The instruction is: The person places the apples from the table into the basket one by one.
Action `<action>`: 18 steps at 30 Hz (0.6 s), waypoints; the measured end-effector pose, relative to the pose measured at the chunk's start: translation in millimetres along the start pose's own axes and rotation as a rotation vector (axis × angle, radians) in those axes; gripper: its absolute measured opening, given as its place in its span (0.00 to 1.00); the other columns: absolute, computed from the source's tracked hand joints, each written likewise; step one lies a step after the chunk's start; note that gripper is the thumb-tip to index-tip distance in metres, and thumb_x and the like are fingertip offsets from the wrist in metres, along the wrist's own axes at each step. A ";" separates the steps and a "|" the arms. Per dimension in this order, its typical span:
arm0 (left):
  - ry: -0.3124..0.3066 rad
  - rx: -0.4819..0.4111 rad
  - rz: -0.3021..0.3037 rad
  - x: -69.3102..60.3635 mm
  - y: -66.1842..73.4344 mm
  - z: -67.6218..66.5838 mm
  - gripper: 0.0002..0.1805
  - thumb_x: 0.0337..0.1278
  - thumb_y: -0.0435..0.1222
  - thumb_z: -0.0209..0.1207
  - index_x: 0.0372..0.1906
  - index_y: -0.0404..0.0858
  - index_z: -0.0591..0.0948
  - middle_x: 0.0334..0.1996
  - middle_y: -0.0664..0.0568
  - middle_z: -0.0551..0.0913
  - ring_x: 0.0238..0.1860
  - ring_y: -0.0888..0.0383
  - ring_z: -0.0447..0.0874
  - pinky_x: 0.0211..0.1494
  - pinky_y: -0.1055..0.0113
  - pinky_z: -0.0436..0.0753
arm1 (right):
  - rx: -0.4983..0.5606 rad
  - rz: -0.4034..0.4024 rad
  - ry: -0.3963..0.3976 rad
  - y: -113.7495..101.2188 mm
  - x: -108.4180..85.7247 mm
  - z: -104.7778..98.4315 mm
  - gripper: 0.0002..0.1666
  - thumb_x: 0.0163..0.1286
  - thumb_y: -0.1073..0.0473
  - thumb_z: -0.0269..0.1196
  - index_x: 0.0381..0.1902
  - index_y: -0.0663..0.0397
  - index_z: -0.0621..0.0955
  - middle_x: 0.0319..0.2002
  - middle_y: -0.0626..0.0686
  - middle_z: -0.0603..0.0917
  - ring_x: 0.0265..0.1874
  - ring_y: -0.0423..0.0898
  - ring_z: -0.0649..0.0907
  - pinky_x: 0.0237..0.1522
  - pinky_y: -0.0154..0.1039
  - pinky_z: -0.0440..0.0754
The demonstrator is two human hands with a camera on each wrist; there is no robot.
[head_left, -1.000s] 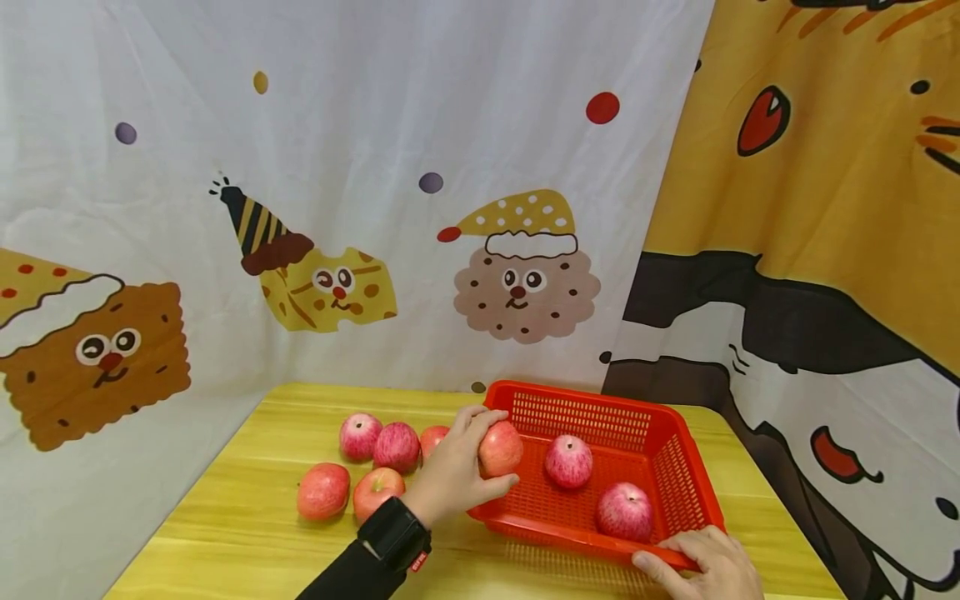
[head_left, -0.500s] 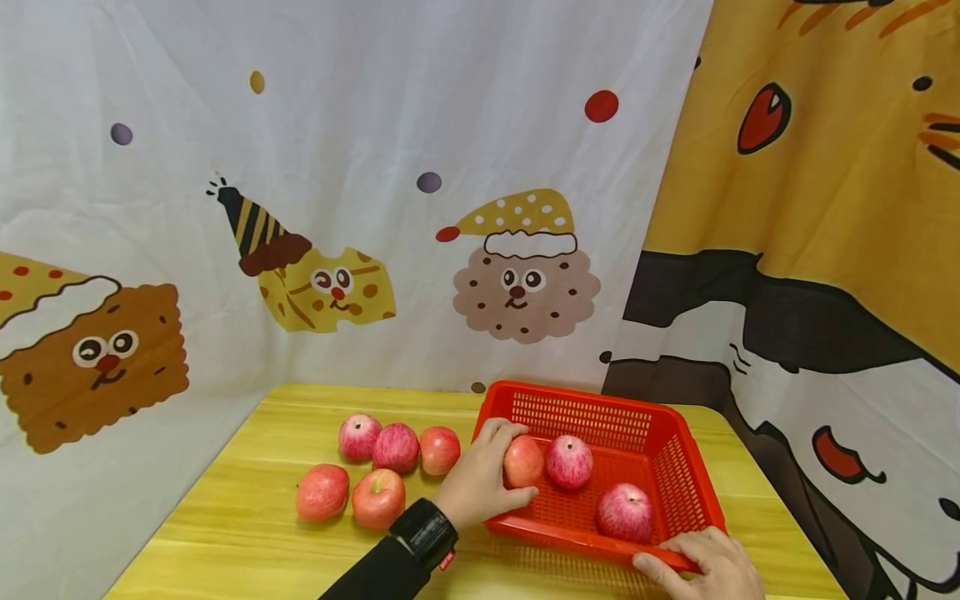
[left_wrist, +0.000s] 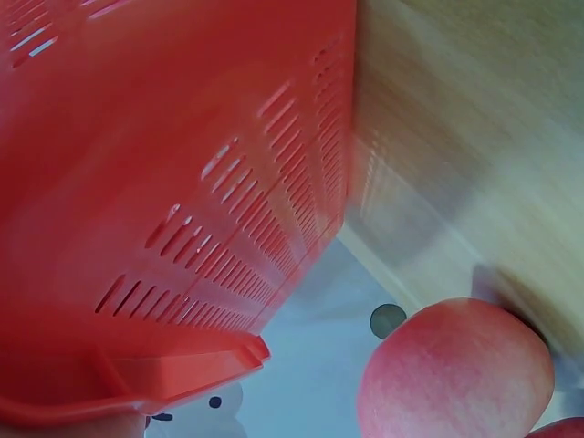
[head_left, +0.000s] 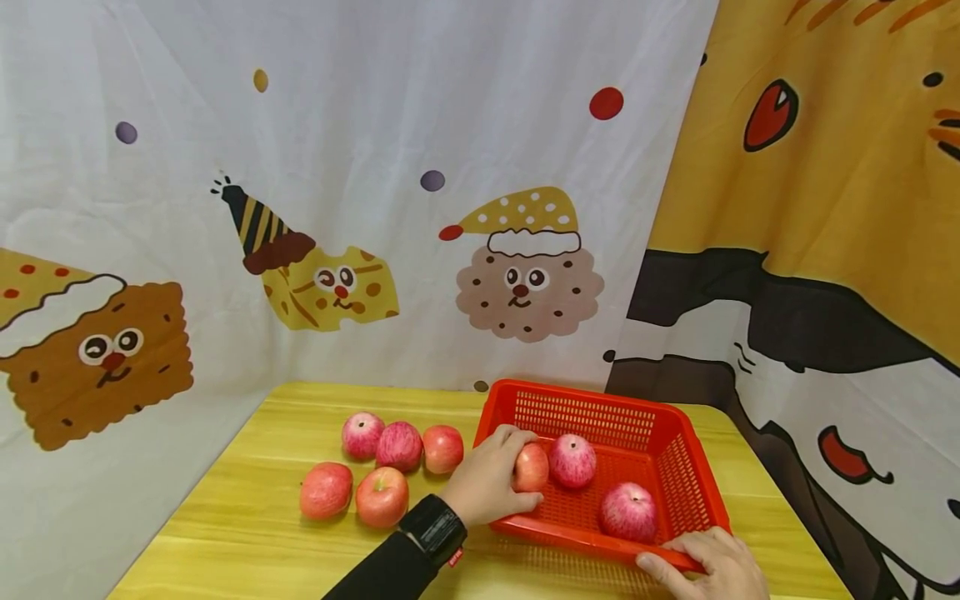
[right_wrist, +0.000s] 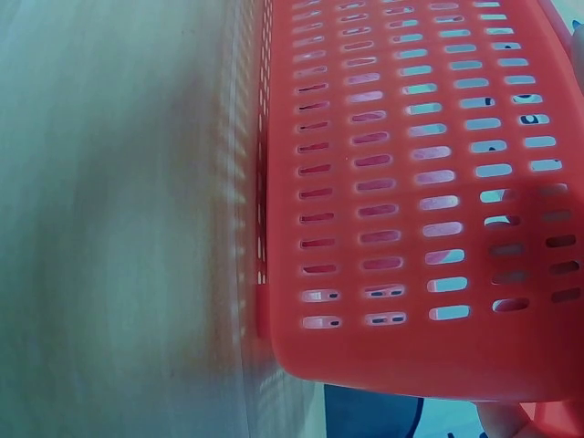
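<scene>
My left hand (head_left: pixel 487 479) reaches over the left side of the red plastic basket (head_left: pixel 570 536) and grips a light red apple (head_left: pixel 532 467) inside it. Whether that apple rests on the basket floor cannot be told. Beside it sits a pink-striped apple (head_left: pixel 573 461), and another striped apple (head_left: pixel 628 512) lies nearer the front. My right hand (head_left: pixel 712 565) holds the front right corner of the rim, thumb outside. In the left wrist view the slotted basket wall (left_wrist: pixel 182 137) hides the held apple. The right wrist view looks at the outside of the basket (right_wrist: pixel 401 356).
Several apples stand left of the basket on the yellow wood table (head_left: pixel 247 533), among them a red apple (head_left: pixel 442 449) close to my left hand and an orange-red apple (head_left: pixel 382 497) near my wrist. A printed curtain (head_left: pixel 360 167) hangs behind the table.
My left hand has moved right and slightly down, carrying the apple from the basket's left rim into the basket. The red apple behind that hand came into full view. My right hand stayed on the rim.
</scene>
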State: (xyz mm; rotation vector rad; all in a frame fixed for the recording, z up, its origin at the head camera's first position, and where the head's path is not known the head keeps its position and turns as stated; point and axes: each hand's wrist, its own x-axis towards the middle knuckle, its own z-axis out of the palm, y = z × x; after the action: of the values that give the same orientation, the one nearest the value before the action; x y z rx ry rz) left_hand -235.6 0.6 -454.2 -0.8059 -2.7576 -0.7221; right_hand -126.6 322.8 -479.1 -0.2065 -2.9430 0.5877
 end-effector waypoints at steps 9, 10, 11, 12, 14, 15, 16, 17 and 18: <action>-0.016 0.035 -0.009 1.0 2.6 -0.9 0.44 0.51 0.57 0.77 0.72 0.47 0.74 0.66 0.52 0.81 0.64 0.53 0.83 0.67 0.54 0.85 | -0.002 -0.002 0.006 -0.2 -0.2 0.1 0.34 0.53 0.15 0.70 0.33 0.36 0.91 0.32 0.39 0.89 0.38 0.44 0.75 0.43 0.42 0.74; -0.022 0.036 -0.011 1.2 2.9 -1.1 0.45 0.51 0.57 0.77 0.72 0.46 0.74 0.67 0.53 0.81 0.64 0.52 0.83 0.68 0.54 0.84 | -0.003 -0.003 0.006 -0.1 -0.1 0.1 0.34 0.53 0.15 0.70 0.33 0.36 0.91 0.32 0.39 0.89 0.38 0.44 0.75 0.43 0.42 0.74; -0.027 0.037 -0.013 1.5 3.1 -1.4 0.45 0.51 0.57 0.77 0.72 0.46 0.75 0.67 0.53 0.82 0.65 0.52 0.83 0.68 0.54 0.84 | -0.004 -0.003 0.007 -0.1 0.0 0.1 0.34 0.53 0.15 0.70 0.33 0.36 0.91 0.32 0.39 0.89 0.38 0.44 0.75 0.43 0.42 0.74; -0.035 0.037 -0.015 1.8 3.3 -1.5 0.45 0.51 0.58 0.77 0.72 0.46 0.75 0.67 0.53 0.82 0.65 0.52 0.83 0.68 0.54 0.84 | -0.005 -0.004 0.007 -0.1 0.0 0.1 0.34 0.53 0.15 0.70 0.33 0.36 0.91 0.32 0.39 0.89 0.38 0.44 0.75 0.43 0.42 0.74; -0.051 0.036 -0.019 2.4 3.5 -2.0 0.44 0.51 0.58 0.78 0.71 0.47 0.76 0.67 0.54 0.83 0.65 0.52 0.84 0.68 0.54 0.84 | -0.008 -0.006 0.005 0.3 0.3 0.1 0.34 0.54 0.15 0.69 0.33 0.36 0.91 0.32 0.39 0.89 0.38 0.44 0.75 0.43 0.42 0.75; -0.060 0.041 -0.019 2.6 3.6 -2.1 0.44 0.51 0.58 0.77 0.71 0.47 0.76 0.67 0.54 0.83 0.64 0.53 0.84 0.67 0.54 0.85 | -0.010 -0.008 0.004 0.5 0.4 0.1 0.34 0.54 0.15 0.69 0.33 0.36 0.91 0.32 0.39 0.89 0.38 0.44 0.75 0.43 0.42 0.75; -0.069 0.047 -0.019 2.8 3.8 -2.2 0.44 0.51 0.59 0.77 0.71 0.47 0.76 0.67 0.55 0.84 0.64 0.53 0.85 0.67 0.54 0.85 | -0.013 -0.009 0.003 0.6 0.5 0.2 0.34 0.54 0.15 0.69 0.33 0.35 0.91 0.32 0.39 0.89 0.38 0.43 0.75 0.43 0.42 0.74; -0.076 0.055 -0.018 2.8 4.0 -2.6 0.44 0.51 0.60 0.77 0.70 0.48 0.77 0.66 0.55 0.84 0.63 0.53 0.85 0.66 0.55 0.85 | -0.016 -0.010 0.002 0.8 0.6 0.3 0.34 0.54 0.15 0.69 0.33 0.35 0.91 0.32 0.38 0.89 0.38 0.43 0.75 0.43 0.42 0.74; -0.085 0.063 -0.018 3.0 4.2 -2.8 0.44 0.51 0.61 0.77 0.70 0.48 0.77 0.66 0.55 0.84 0.62 0.54 0.86 0.65 0.55 0.85 | -0.019 -0.012 0.000 1.1 0.6 0.3 0.33 0.54 0.15 0.69 0.33 0.35 0.91 0.32 0.39 0.90 0.38 0.43 0.75 0.43 0.42 0.74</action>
State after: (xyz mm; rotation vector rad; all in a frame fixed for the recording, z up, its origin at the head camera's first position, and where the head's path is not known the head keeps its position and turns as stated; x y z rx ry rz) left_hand -235.6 3.6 -449.1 -0.8181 -2.8512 -0.6148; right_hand -127.2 323.8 -479.7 -0.1904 -2.9482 0.5585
